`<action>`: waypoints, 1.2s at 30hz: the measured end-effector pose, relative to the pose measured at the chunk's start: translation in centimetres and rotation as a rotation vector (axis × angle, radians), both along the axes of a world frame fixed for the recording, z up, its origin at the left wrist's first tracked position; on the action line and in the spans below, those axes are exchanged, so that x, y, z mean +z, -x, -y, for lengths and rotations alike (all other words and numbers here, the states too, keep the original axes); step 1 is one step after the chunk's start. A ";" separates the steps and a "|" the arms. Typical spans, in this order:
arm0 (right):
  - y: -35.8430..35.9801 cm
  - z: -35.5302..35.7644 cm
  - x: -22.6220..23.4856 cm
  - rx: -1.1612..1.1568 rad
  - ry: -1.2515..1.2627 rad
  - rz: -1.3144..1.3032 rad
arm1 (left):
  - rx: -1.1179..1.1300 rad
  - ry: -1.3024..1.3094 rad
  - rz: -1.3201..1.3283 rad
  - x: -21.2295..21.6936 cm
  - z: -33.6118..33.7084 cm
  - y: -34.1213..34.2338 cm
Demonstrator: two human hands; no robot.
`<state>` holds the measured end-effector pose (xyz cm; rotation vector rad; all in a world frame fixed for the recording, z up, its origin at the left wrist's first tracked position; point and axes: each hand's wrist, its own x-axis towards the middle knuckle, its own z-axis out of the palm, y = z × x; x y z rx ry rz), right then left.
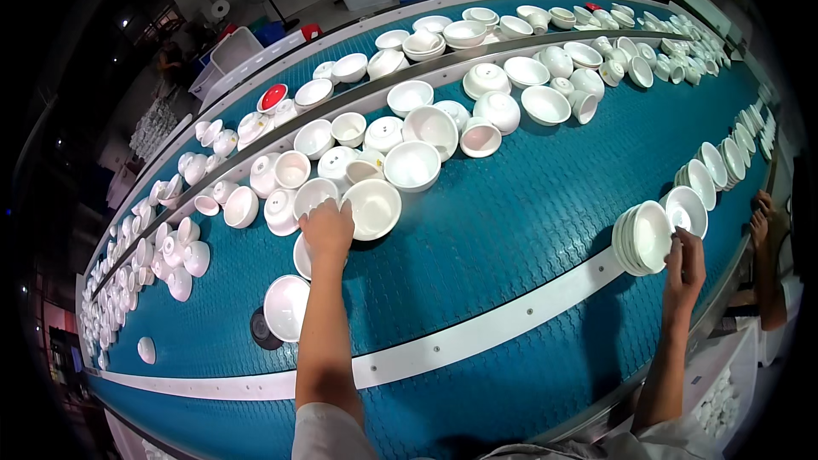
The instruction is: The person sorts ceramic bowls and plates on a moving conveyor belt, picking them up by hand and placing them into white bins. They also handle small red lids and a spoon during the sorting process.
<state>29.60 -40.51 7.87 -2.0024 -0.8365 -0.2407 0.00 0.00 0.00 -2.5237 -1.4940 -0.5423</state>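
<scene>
My left hand (328, 230) reaches over the blue conveyor belt (477, 264), with its fingers curled down at the rim of a white bowl (316, 192). A wider white bowl (373, 209) lies right beside those fingers, and another is partly hidden behind the wrist. Nearer me, a white bowl (287, 308) tilts next to a small black bowl (262, 329). My right hand (684, 268) is closed at the rim of a tilted white bowl (687, 209). Against that bowl leans a nested stack of white bowls (652, 238); the exact grip is partly hidden.
Loose white bowls and cups crowd the far lanes, with one red-lined bowl (273, 97) among them. A white rail (486, 330) runs along the belt's near side. Nested bowls (700, 183) line the right. Another person's hand (760, 217) is at the right edge.
</scene>
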 end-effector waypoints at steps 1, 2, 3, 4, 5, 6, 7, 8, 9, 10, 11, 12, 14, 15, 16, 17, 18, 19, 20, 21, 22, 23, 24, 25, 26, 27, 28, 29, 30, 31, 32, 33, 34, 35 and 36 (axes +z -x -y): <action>0.7 -0.5 0.5 0.015 0.031 -0.016 | -0.028 0.037 -0.028 -0.4 1.2 1.2; 1.5 -3.8 0.0 0.164 -0.022 0.095 | -0.052 0.075 -0.056 -0.6 2.5 2.7; 3.1 -10.2 0.9 0.230 -0.086 0.094 | -0.077 -0.013 -0.081 5.8 -0.9 3.3; 2.1 -13.1 1.2 0.299 -0.022 0.168 | -0.108 0.122 -0.046 4.3 1.5 2.0; 0.5 -15.4 0.5 0.309 0.109 0.330 | -0.153 0.251 -0.044 3.8 3.6 0.8; -0.3 -18.4 -0.7 0.341 0.162 0.349 | -0.162 0.272 0.013 4.0 4.8 0.5; -1.6 -21.5 -2.6 0.324 0.212 0.404 | -0.182 0.264 0.071 4.7 4.8 0.3; -2.3 -24.3 -3.5 0.347 0.218 0.482 | -0.257 0.079 0.134 4.7 3.5 0.6; -2.4 -26.9 -4.7 0.357 0.285 0.459 | -0.266 -0.039 0.128 4.9 2.0 0.7; -2.6 -29.1 -5.9 0.362 0.360 0.437 | -0.281 -0.151 0.127 5.0 0.3 0.5; -2.4 -30.8 -7.0 0.366 0.438 0.421 | -0.295 -0.261 0.133 4.9 -1.6 0.2; -1.6 -32.0 -7.9 0.342 0.410 0.373 | -0.297 -0.258 0.114 4.3 -3.5 0.1; 1.5 -33.2 -9.4 0.318 0.357 0.283 | -0.279 -0.245 0.075 2.7 -7.5 0.9; 4.0 -33.3 -9.7 0.290 0.381 0.150 | -0.289 -0.204 0.030 2.0 -9.5 1.9; 5.0 -32.4 -9.5 0.253 0.310 -0.034 | -0.303 -0.158 0.000 1.3 -10.8 1.6; 4.7 -31.5 -9.5 0.277 0.226 -0.139 | -0.338 -0.120 -0.028 1.2 -11.8 1.1; 4.4 -30.6 -9.7 0.291 0.139 -0.254 | -0.339 -0.111 0.021 1.4 -12.2 0.8; 6.5 -30.5 -8.8 0.393 0.154 -0.177 | -0.318 -0.097 0.042 1.6 -12.5 1.8; 8.4 -30.1 -7.5 0.498 0.166 -0.099 | -0.294 -0.085 0.063 1.9 -12.7 3.1; 10.4 -29.2 -5.8 0.580 0.185 -0.036 | -0.273 0.042 0.095 2.6 -11.9 3.7; 12.8 -28.9 -3.6 0.693 0.161 0.256 | -0.257 0.158 0.132 4.4 -10.3 4.3; 16.1 -29.1 -1.5 0.806 0.131 0.540 | -0.231 0.277 0.157 5.6 -9.2 5.8; 19.8 -29.7 1.1 0.921 0.117 0.685 | -0.300 0.288 0.169 5.9 -8.6 7.5; 22.1 -30.4 2.3 1.027 0.134 0.796 | -0.442 0.310 0.190 5.9 -8.6 9.3; 24.4 -31.3 3.4 1.139 0.147 0.898 | -0.600 0.483 0.293 5.6 -8.4 10.8; 25.8 -31.9 3.7 1.238 0.202 0.944 | -0.767 0.660 0.393 5.7 -8.3 11.8; 26.1 -32.2 3.3 1.331 0.275 0.983 | -0.671 0.844 0.439 6.9 -8.0 12.0; 26.3 -32.2 2.2 1.295 0.263 0.949 | -0.569 1.028 0.478 8.4 -8.0 12.4; 26.7 -32.0 0.6 1.267 0.244 0.915 | -0.449 1.208 0.511 9.3 -8.5 13.1; 27.9 -31.8 -0.3 1.249 0.216 0.892 | -0.340 0.678 0.600 8.1 -11.5 14.7; 29.5 -31.3 -0.8 1.249 0.337 0.737 | -0.208 0.041 0.525 6.4 -15.9 17.8; 30.8 -30.6 -1.6 1.207 0.356 0.631 | 0.016 -0.285 0.359 6.2 -19.1 20.7; 31.7 -29.7 -2.7 1.157 0.350 0.571 | 0.185 -0.248 0.270 6.1 -21.5 22.9; 32.9 -29.2 -3.7 1.115 0.332 0.513 | 0.305 -0.106 0.191 5.4 -24.2 25.7; 34.2 -28.5 -4.2 1.069 0.412 0.502 | 0.313 0.039 0.092 4.0 -26.9 28.6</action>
